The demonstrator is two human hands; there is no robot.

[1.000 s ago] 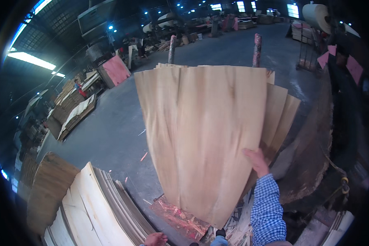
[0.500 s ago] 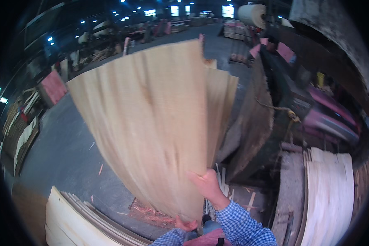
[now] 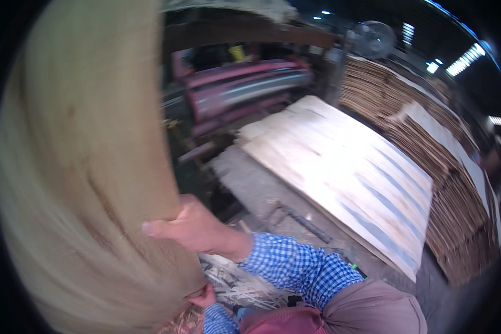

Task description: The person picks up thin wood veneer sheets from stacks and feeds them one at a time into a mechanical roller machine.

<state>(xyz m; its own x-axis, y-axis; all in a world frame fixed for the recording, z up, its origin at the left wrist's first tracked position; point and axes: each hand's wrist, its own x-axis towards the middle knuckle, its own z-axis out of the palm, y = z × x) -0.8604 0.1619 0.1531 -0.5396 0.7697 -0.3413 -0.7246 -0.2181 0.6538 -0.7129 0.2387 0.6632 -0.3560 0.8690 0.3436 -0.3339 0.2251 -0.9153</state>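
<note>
A large, thin, pale wood veneer sheet (image 3: 89, 145) stands upright and bowed in front of me, filling the left side of the view. Gripping its right-hand edge is my right hand (image 3: 200, 227), the thumb pressed on the near face and the fingers mostly hidden behind. Lower down, near the bottom corner of the sheet, my left hand (image 3: 207, 296) holds the edge; the sheet covers some of its fingers. Both sleeves are blue checked cloth.
To the right, a stack of pale veneer (image 3: 339, 172) lies on a worn grey table (image 3: 253, 172). Beyond are a machine with pink and metal rollers (image 3: 250, 92), tall piles of brown veneer (image 3: 428, 161) and a fan (image 3: 374, 40). Wood scraps (image 3: 242, 284) litter the floor by my feet.
My view has swung to the right, and the upright veneer sheet has come round with me, both hands still on it. The roller machine and veneer stack now appear nearer the middle.
</note>
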